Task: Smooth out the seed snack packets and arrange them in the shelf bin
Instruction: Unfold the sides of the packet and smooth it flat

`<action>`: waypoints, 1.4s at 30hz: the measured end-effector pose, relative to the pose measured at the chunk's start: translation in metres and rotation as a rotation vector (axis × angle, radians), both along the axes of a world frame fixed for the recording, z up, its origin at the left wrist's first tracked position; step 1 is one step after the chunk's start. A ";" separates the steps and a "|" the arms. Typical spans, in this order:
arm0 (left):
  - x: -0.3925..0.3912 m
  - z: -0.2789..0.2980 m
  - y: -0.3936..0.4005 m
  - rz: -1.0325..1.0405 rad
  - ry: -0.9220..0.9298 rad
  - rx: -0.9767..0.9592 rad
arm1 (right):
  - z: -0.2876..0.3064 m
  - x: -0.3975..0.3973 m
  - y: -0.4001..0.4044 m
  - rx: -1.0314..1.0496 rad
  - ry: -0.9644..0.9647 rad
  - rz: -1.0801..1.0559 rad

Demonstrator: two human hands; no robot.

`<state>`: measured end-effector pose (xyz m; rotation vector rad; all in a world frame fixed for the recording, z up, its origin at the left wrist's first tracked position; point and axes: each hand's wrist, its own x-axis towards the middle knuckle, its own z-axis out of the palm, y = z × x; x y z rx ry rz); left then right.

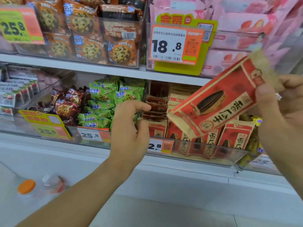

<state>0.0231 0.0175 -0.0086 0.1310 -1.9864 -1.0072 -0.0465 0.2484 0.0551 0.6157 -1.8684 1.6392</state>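
A red and tan seed packet with a sunflower seed picture hangs tilted in front of the shelf, and my right hand pinches its upper right end. Below it a clear shelf bin holds several matching seed packets, some upright in front, others stacked flat at the back left. My left hand hovers at the bin's left end, fingers loosely curled and the index finger pointing toward the flat packets, holding nothing.
Left of the bin are green cookie packets and dark red ones behind a clear front with price tags. The shelf above carries orange cookie packs and pink packs. Two bottle caps show at the lower left.
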 end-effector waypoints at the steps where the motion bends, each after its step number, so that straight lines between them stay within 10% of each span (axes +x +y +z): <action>1: 0.003 0.003 0.005 -0.035 0.023 0.023 | -0.004 0.000 0.004 0.004 -0.056 0.037; 12: 0.015 -0.018 0.057 -0.605 -0.581 0.326 | -0.060 0.006 0.006 0.328 -0.507 0.501; 42: 0.012 -0.021 0.069 -0.633 -0.703 0.494 | -0.065 -0.008 0.036 0.409 -0.808 0.681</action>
